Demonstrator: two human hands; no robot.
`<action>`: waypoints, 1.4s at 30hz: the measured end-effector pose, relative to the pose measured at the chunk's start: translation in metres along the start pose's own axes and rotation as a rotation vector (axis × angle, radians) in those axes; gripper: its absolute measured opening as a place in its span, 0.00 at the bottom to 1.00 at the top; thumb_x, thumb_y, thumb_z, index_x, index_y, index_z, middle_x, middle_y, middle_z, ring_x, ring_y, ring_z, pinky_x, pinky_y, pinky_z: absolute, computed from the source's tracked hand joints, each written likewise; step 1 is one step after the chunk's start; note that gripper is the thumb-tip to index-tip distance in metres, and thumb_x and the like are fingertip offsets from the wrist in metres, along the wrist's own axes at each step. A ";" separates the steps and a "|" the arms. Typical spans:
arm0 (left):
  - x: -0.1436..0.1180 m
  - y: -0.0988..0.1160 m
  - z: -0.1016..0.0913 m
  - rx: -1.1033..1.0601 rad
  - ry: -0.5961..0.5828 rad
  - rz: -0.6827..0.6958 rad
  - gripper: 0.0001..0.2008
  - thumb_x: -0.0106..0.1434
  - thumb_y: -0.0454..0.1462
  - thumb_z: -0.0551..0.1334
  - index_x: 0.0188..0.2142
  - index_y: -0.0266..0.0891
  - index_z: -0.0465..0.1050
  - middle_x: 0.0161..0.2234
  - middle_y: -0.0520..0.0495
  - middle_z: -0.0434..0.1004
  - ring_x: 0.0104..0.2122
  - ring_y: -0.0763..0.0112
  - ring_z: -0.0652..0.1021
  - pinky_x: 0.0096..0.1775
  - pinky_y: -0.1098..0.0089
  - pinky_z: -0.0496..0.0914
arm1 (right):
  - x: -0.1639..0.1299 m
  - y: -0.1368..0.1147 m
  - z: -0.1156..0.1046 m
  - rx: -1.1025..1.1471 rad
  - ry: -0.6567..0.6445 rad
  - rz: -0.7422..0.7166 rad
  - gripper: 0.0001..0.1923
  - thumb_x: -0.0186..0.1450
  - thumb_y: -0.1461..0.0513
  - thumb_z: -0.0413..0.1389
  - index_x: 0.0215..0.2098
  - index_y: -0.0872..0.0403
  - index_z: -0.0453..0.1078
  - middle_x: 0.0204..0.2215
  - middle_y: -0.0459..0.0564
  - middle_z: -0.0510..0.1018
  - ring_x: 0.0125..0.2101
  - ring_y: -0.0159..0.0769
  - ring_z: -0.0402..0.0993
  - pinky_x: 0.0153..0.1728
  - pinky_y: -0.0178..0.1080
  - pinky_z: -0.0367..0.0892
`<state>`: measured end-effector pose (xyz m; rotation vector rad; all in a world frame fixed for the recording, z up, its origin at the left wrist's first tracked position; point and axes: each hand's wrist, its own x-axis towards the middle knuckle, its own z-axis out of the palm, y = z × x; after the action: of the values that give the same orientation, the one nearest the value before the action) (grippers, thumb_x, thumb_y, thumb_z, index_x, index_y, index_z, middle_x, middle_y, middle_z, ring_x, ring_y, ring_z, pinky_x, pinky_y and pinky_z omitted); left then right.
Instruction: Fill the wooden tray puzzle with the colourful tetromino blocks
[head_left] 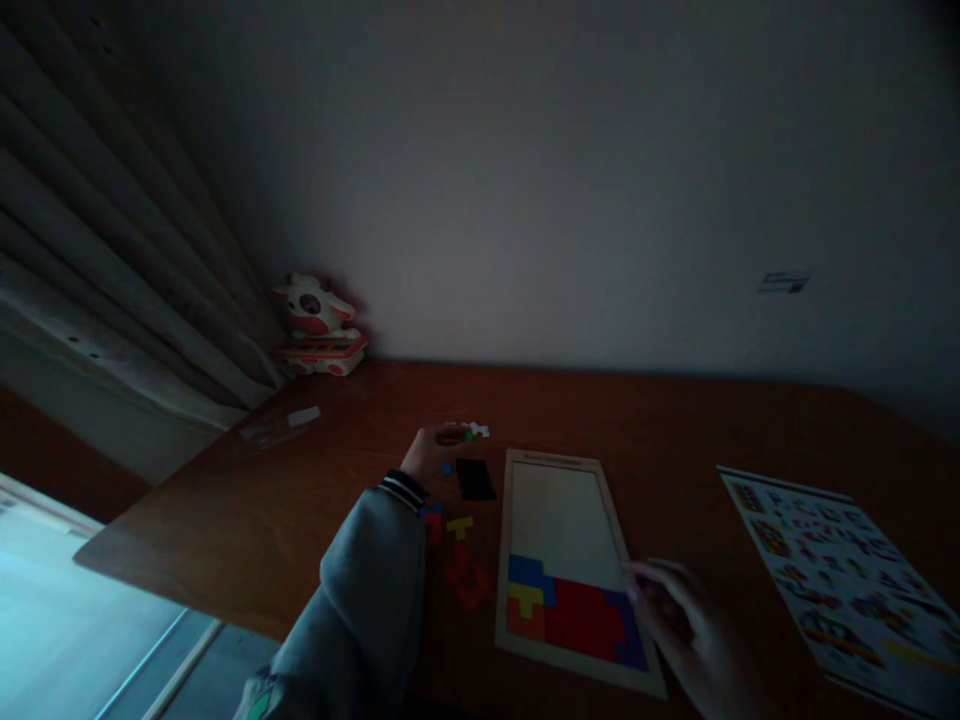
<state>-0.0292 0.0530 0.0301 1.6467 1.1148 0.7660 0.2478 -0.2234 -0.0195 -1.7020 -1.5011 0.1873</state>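
Note:
My left hand [433,450] reaches past the board's far left side, thumb and fingers apart at a small green piece [469,436]. White pieces [480,430] lie just beyond the fingertips. By the wrist are a blue piece [447,469] and a stack of black pieces [475,480]. My right hand [675,610] rests at the right edge of a wooden puzzle board [503,560], its fingers loosely bent and holding nothing visible. Blue, yellow, orange, red and purple block pieces [581,617] fill the board's near part; its far part shows a pale base.
Left of the board lie a yellow T-shaped piece [460,526] and red pieces [466,577]. A printed picture sheet [847,590] is on the right. At the back left stand a cow-shaped toy [319,325] and a clear plastic bag [277,428]. The brown table [202,510] ends at the left.

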 end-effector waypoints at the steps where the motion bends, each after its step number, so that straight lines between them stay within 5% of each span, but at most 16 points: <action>1: -0.005 0.003 0.010 -0.052 -0.016 0.004 0.27 0.47 0.46 0.74 0.43 0.33 0.78 0.40 0.41 0.82 0.39 0.63 0.81 0.42 0.67 0.74 | 0.007 -0.005 -0.002 -0.029 -0.027 -0.036 0.14 0.67 0.52 0.53 0.44 0.48 0.72 0.39 0.52 0.80 0.38 0.39 0.79 0.35 0.37 0.77; 3: -0.014 0.010 0.031 -0.178 -0.050 -0.005 0.28 0.48 0.49 0.73 0.44 0.34 0.77 0.38 0.42 0.81 0.36 0.66 0.81 0.40 0.68 0.74 | 0.028 -0.019 -0.001 -0.054 -0.031 -0.142 0.14 0.66 0.53 0.54 0.47 0.47 0.71 0.43 0.52 0.78 0.41 0.40 0.79 0.39 0.40 0.77; 7: -0.028 0.022 0.072 -0.781 -0.174 -0.185 0.26 0.40 0.40 0.79 0.39 0.33 0.78 0.35 0.45 0.79 0.33 0.72 0.79 0.42 0.69 0.72 | 0.080 -0.041 0.020 -0.034 -0.036 -0.311 0.22 0.67 0.55 0.55 0.59 0.47 0.62 0.53 0.54 0.73 0.52 0.43 0.72 0.52 0.48 0.71; 12: -0.041 0.027 0.096 -0.865 -0.297 -0.183 0.22 0.44 0.38 0.78 0.39 0.32 0.79 0.34 0.45 0.78 0.32 0.74 0.77 0.41 0.71 0.70 | 0.116 -0.036 0.056 0.046 -0.084 -0.446 0.32 0.65 0.57 0.59 0.65 0.46 0.55 0.57 0.53 0.70 0.56 0.44 0.68 0.54 0.49 0.69; 24: -0.050 0.008 0.105 -0.742 -0.573 -0.136 0.18 0.52 0.41 0.73 0.38 0.29 0.79 0.35 0.42 0.80 0.36 0.67 0.78 0.46 0.65 0.69 | 0.101 -0.024 0.065 0.133 -0.095 -0.516 0.27 0.67 0.65 0.54 0.63 0.44 0.61 0.49 0.51 0.78 0.48 0.42 0.74 0.47 0.48 0.74; 32: -0.052 0.010 0.105 -0.707 -0.573 -0.105 0.19 0.53 0.40 0.73 0.41 0.30 0.79 0.37 0.40 0.81 0.38 0.65 0.79 0.46 0.66 0.70 | 0.100 -0.020 0.066 0.117 -0.151 -0.539 0.32 0.67 0.67 0.54 0.66 0.43 0.55 0.50 0.51 0.78 0.49 0.42 0.73 0.47 0.48 0.74; 42: -0.053 0.012 0.104 -0.777 -0.584 -0.164 0.20 0.50 0.40 0.75 0.40 0.30 0.79 0.35 0.40 0.82 0.32 0.69 0.80 0.40 0.70 0.72 | 0.101 -0.024 0.057 0.110 -0.083 -0.560 0.23 0.64 0.64 0.58 0.57 0.47 0.66 0.47 0.53 0.77 0.48 0.42 0.73 0.46 0.48 0.73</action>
<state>0.0447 -0.0350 0.0077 0.9905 0.4312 0.4665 0.2231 -0.1099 0.0006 -1.1442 -1.9279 0.0401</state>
